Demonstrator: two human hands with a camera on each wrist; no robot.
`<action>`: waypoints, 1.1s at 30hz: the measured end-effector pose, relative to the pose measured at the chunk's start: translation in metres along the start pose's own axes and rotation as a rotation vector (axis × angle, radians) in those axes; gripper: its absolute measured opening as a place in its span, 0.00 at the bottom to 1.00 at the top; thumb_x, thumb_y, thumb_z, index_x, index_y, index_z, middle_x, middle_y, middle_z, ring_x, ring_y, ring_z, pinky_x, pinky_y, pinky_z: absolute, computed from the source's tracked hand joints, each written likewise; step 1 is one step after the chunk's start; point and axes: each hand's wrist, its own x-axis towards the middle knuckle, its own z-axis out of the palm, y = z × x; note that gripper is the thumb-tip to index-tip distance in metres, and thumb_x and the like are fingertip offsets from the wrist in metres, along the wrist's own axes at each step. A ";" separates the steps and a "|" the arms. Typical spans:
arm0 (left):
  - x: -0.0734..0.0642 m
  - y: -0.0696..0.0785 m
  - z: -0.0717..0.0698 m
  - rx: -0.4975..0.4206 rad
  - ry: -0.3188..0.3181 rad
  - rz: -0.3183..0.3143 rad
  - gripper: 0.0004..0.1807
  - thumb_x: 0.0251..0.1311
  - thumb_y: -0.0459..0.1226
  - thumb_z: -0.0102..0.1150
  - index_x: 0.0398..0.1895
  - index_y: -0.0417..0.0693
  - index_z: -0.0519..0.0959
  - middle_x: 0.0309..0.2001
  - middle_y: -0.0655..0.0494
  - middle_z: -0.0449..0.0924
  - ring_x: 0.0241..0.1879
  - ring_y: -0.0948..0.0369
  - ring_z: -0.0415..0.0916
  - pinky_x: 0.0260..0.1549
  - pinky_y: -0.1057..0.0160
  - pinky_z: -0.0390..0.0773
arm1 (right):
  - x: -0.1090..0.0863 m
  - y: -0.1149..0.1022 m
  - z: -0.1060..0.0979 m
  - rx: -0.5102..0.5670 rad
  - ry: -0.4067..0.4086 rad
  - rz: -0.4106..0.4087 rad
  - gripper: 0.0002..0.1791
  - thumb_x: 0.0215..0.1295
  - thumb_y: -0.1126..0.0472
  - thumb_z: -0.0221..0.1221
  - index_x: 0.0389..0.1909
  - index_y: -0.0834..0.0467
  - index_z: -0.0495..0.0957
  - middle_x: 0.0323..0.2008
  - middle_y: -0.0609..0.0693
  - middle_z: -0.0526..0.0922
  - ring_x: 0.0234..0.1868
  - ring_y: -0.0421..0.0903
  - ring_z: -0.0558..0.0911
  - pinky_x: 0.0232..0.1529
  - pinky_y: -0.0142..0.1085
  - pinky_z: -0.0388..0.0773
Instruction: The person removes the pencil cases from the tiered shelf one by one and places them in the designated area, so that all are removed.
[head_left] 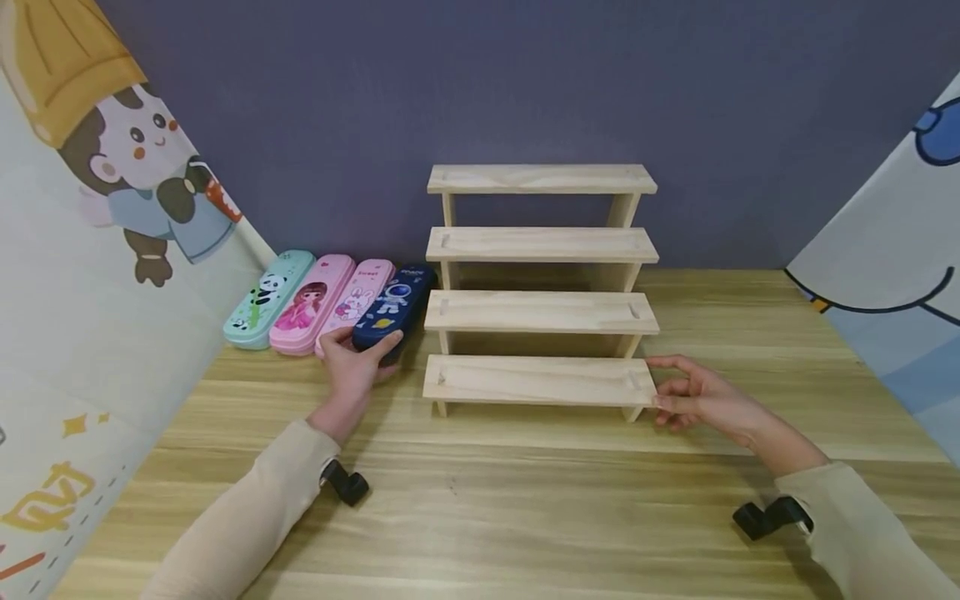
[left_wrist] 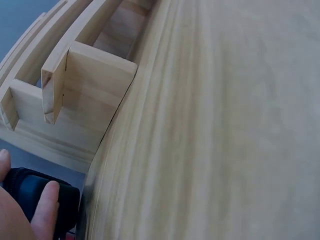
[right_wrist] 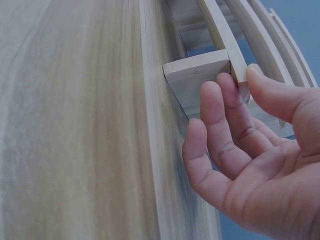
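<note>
My left hand point(head_left: 351, 371) grips the near end of a navy pencil case point(head_left: 396, 302) with an astronaut printed on its lid, thumb on the right side. In the left wrist view, fingers show against the dark zipped case point(left_wrist: 37, 192). To its left lie a pink bunny case point(head_left: 362, 292), a pink case with a girl point(head_left: 311, 304) and a mint panda case point(head_left: 268, 300). At the lowest step of a pale wooden four-tier stand point(head_left: 540, 379), my right hand point(head_left: 705, 400) pinches the right end, thumb on the edge and fingertips under the board point(right_wrist: 240, 75).
The stand's upper tiers point(head_left: 540, 243) rise toward a dark blue back panel point(head_left: 525, 83). Printed cartoon panels flank the wood-grain table point(head_left: 525, 517) on the left point(head_left: 90, 333) and right point(head_left: 892, 233). Small black devices are strapped at both wrists.
</note>
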 end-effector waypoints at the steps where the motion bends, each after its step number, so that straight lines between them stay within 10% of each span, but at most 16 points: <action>1: -0.002 0.001 0.000 0.029 -0.008 -0.010 0.45 0.50 0.28 0.75 0.62 0.45 0.50 0.62 0.43 0.65 0.44 0.54 0.78 0.26 0.55 0.89 | 0.000 0.000 0.000 0.001 0.001 0.000 0.28 0.74 0.71 0.52 0.65 0.39 0.63 0.40 0.50 0.84 0.35 0.46 0.85 0.33 0.38 0.87; 9: -0.002 0.006 -0.002 0.124 -0.137 -0.034 0.42 0.63 0.31 0.65 0.73 0.50 0.48 0.67 0.39 0.59 0.26 0.53 0.84 0.17 0.60 0.86 | 0.001 0.001 0.000 0.001 0.011 -0.009 0.28 0.73 0.71 0.53 0.67 0.43 0.62 0.40 0.51 0.84 0.35 0.46 0.85 0.32 0.38 0.87; 20: -0.002 0.004 -0.008 0.203 -0.230 -0.062 0.43 0.67 0.26 0.57 0.80 0.45 0.47 0.73 0.40 0.41 0.28 0.55 0.82 0.20 0.60 0.87 | 0.001 0.002 0.000 0.001 0.001 -0.016 0.28 0.73 0.71 0.53 0.65 0.40 0.63 0.40 0.48 0.84 0.35 0.46 0.85 0.32 0.37 0.86; 33: -0.009 0.001 -0.012 0.218 -0.302 -0.120 0.41 0.67 0.20 0.47 0.79 0.38 0.42 0.71 0.28 0.54 0.27 0.57 0.83 0.24 0.61 0.88 | 0.001 0.001 -0.001 0.012 -0.016 -0.015 0.29 0.74 0.72 0.52 0.64 0.37 0.64 0.40 0.50 0.84 0.35 0.46 0.85 0.32 0.37 0.86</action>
